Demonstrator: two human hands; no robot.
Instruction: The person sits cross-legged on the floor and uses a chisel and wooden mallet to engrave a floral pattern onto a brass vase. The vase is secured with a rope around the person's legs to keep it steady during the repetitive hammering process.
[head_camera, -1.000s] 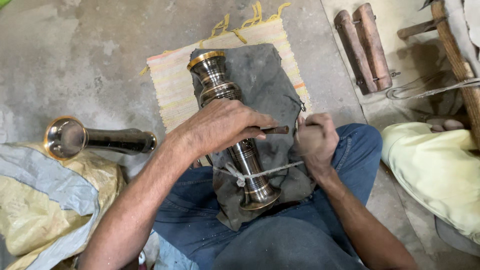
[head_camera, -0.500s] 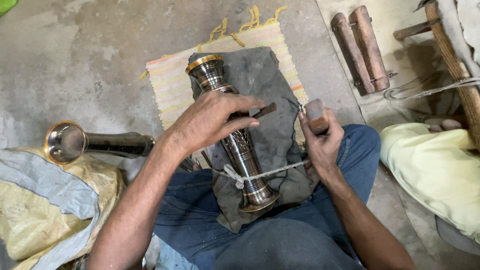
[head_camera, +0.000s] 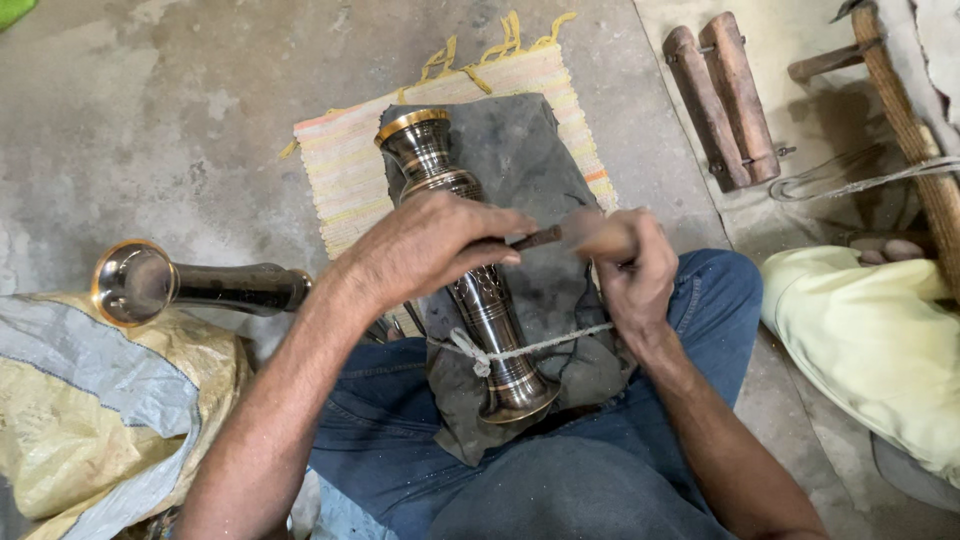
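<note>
A dark metal vase (head_camera: 495, 330) with a brass rim lies on a grey cloth (head_camera: 530, 150) across my lap, tied down by a white string (head_camera: 540, 345). My left hand (head_camera: 425, 250) rests over the vase's middle and pinches a thin dark chisel (head_camera: 537, 238) against it. My right hand (head_camera: 635, 275) grips a short wooden mallet (head_camera: 600, 238), whose head meets the chisel's outer end. The chisel's tip is hidden under my left fingers.
A second dark vase (head_camera: 190, 285) lies on the concrete floor at left, next to a yellow and grey sack (head_camera: 90, 400). A striped mat (head_camera: 345, 170) lies under the cloth. Wooden blocks (head_camera: 720, 95) sit at the back right. Another person's pale yellow-clad leg (head_camera: 870, 340) is at the right.
My right hand lifted the mallet away from the chisel, then brought it back down onto the chisel's end. My left hand stayed on the vase, shifting slightly.
</note>
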